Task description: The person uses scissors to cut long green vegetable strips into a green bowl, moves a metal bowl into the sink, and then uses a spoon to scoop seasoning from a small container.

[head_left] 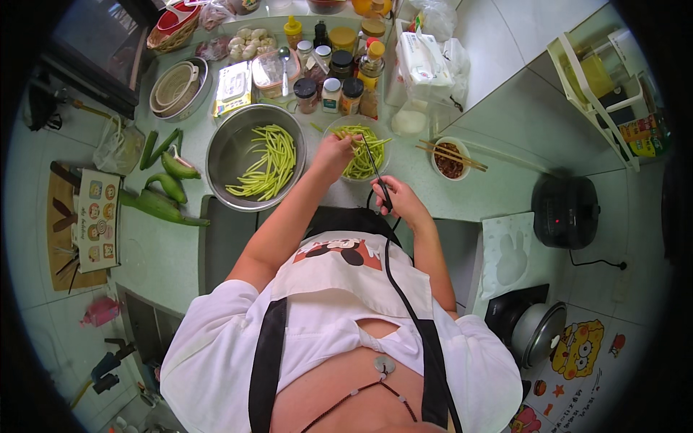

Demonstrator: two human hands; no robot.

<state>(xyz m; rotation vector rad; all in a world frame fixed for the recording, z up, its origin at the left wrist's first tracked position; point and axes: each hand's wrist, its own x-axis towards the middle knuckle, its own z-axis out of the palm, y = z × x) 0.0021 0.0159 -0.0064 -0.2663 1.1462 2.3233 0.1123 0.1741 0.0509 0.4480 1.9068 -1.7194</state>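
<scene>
In my right hand point(406, 202) is a pair of scissors point(385, 195) with black handles, its thin blades pointing up and to the left. My left hand point(333, 156) is closed around some green beans point(349, 133) beside the blades. Both hands are over the near part of a clear bowl point(388, 155) that holds more green beans point(363, 164). To the left stands a wide steel basin point(225, 144) with a loose pile of green beans point(273, 160) inside. Whether the blades touch a bean cannot be made out.
Green peppers point(162, 206) lie left of the basin. Behind are jars point(331, 94), a wipes pack point(232, 85) and a lidded box point(268, 76) with a spoon point(284, 68). On the right, chopsticks point(455, 155) rest across a small bowl point(438, 170). A black cooker point(565, 209) stands further right.
</scene>
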